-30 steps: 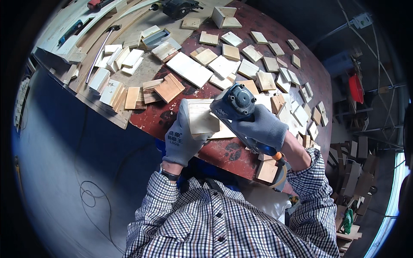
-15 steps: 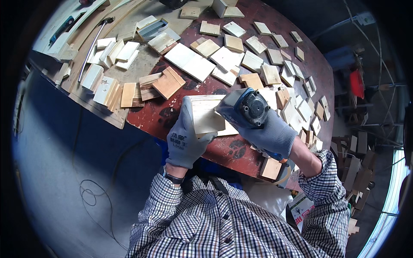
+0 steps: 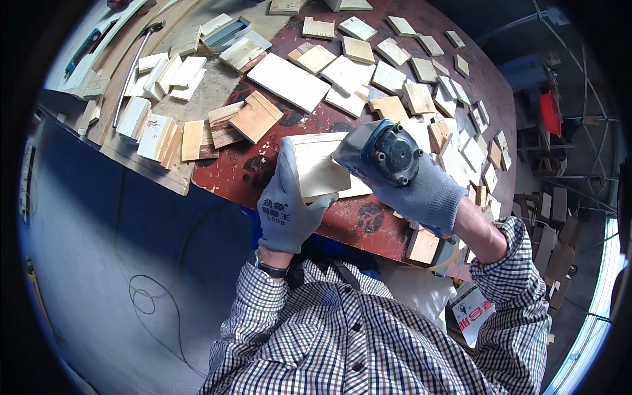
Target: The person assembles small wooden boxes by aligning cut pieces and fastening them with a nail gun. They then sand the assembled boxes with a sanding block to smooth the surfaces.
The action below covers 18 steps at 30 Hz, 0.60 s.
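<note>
My left hand [image 3: 283,209], in a grey glove, grips the left end of a pale wooden piece [image 3: 320,172] at the table's near edge. Its thumb lies along the near side and the fingers run up the left side. The piece looks like a small block set against a flat board, though the nail gun covers their right part. My right hand [image 3: 424,194], gloved too, is wrapped round the handle of a blue and black nail gun [image 3: 395,157]. The gun's nose reaches down to the right part of the wood; whether it touches is hidden.
Many small wooden boards, such as a wide pale panel [image 3: 288,82], lie over the dark red table [image 3: 224,178]. A hammer [image 3: 137,72] and a grey metal tray [image 3: 227,34] are at the far left. A cable [image 3: 155,296] loops on the floor.
The nail gun and my right hand have shifted slightly right and down in the picture. My left hand still grips the wooden piece. The whole view has turned a little.
</note>
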Motion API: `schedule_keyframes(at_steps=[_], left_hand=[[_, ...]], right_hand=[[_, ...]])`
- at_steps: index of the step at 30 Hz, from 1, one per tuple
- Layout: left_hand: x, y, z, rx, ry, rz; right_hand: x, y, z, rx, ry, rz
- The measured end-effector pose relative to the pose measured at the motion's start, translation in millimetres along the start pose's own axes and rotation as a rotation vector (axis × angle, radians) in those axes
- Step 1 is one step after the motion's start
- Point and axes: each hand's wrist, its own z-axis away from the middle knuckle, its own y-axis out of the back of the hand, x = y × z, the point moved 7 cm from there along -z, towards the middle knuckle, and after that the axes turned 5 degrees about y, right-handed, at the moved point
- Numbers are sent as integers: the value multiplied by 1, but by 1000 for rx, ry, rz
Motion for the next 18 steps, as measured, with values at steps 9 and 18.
schedule_keyframes(at_steps=[9, 18], left_hand=[[0, 1, -2, 61, 80, 76], [7, 9, -4, 74, 5, 63]], right_hand=[[-15, 1, -1, -5, -57, -54], [-32, -27, 7, -104, -29, -103]])
